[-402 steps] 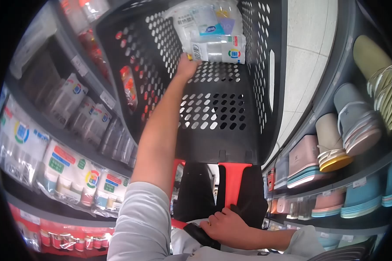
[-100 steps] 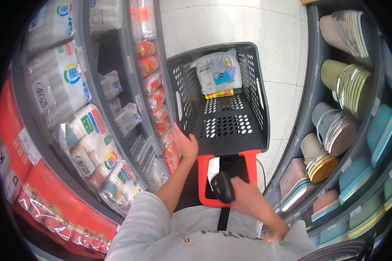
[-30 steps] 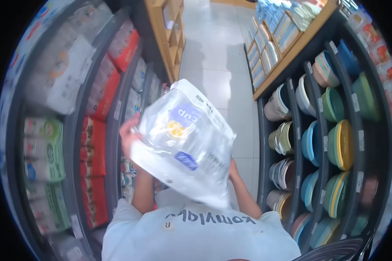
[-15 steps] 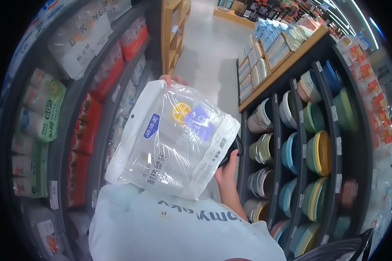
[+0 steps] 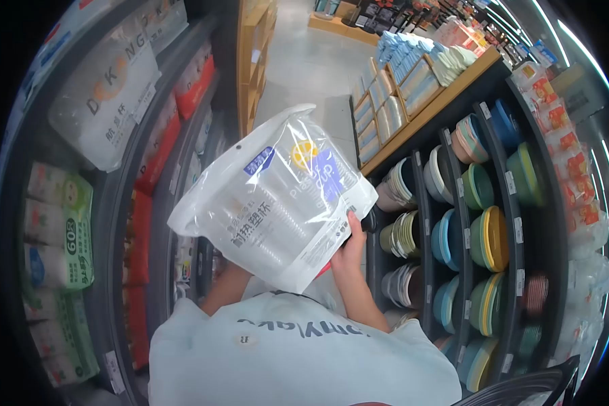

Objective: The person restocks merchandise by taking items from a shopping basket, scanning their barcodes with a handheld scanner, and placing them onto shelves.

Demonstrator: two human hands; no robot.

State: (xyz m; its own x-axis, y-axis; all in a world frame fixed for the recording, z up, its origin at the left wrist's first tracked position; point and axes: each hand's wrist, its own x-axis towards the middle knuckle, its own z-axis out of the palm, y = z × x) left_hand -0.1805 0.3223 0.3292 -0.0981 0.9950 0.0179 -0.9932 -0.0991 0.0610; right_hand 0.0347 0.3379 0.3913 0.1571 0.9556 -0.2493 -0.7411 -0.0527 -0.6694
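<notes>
Stocked shelves (image 5: 111, 230) around a cup bag (image 5: 267, 203), its lower-right edge within the right fingers (image 5: 353, 227), left fingers hidden, grip unclear.

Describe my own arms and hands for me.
Your right hand is bare, with no glove. Your left hand is hidden, but the left forearm is bare too. Both arms come out of loose, short, pale blue-grey sleeves, part of a shirt with dark lettering across the front. No cables show on either arm.
</notes>
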